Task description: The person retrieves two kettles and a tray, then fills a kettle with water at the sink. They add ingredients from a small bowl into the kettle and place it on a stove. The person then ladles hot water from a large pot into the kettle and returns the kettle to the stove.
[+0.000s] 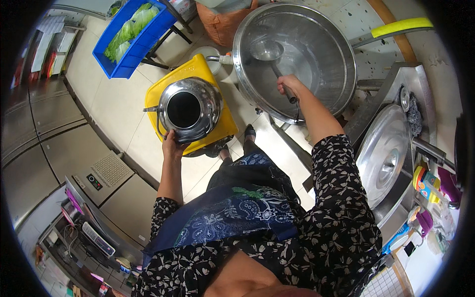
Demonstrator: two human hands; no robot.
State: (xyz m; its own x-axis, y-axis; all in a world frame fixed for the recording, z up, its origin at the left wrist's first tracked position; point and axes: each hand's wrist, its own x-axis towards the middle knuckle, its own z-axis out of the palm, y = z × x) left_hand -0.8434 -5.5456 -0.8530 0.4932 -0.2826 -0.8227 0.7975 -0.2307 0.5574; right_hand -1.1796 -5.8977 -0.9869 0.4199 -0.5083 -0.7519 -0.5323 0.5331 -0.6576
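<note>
My right hand [290, 87] grips the handle of a steel ladle [268, 51], whose bowl is inside a big round steel pot [334, 48]. Some liquid seems to lie in the pot's bottom; its depth cannot be told. At left centre, a shiny steel kettle or jug [209, 97] with a wide, dark round opening stands on a yellow plastic bin or stool [156, 89]. My left hand [173, 144] touches the near side of this vessel by its base, fingers partly hidden beneath its body. What the vessel holds is too dark to see.
A blue crate [111, 70] of leafy greens [128, 35] stands at upper left, near an orange-brown container [219, 26] and a white bucket [207, 55]. A large round metal lid [384, 156] leans at right beside a steel counter. Steel cabinets [78, 148] line the left.
</note>
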